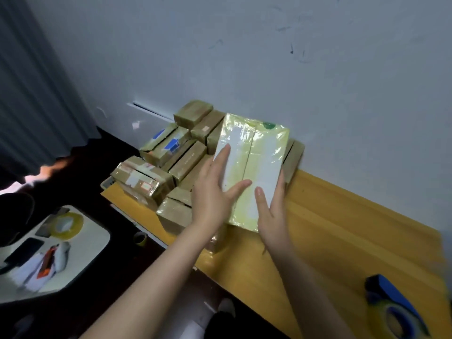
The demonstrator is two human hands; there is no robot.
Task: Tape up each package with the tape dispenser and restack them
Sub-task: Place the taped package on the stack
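Two open hands are squaring a glossy taped package (259, 152) over the stack.
The left hand (212, 194) is lying with straight fingers on its top face and the right hand (271, 211) is pressing flat along its right edge, neither curling round it, probably aligning it above the brown packages (151, 179) by the wall. The tape dispenser (393, 302) is sitting well apart on the worktop (342, 228), apparently not needed here.

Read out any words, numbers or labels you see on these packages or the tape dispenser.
No text is readable.
White labels on the big taped package: washed out, nothing legible.
Labels on the front brown package: too blurred.
Blue stickers on the rear brown package: too blurred.
Tape dispenser: no print visible.
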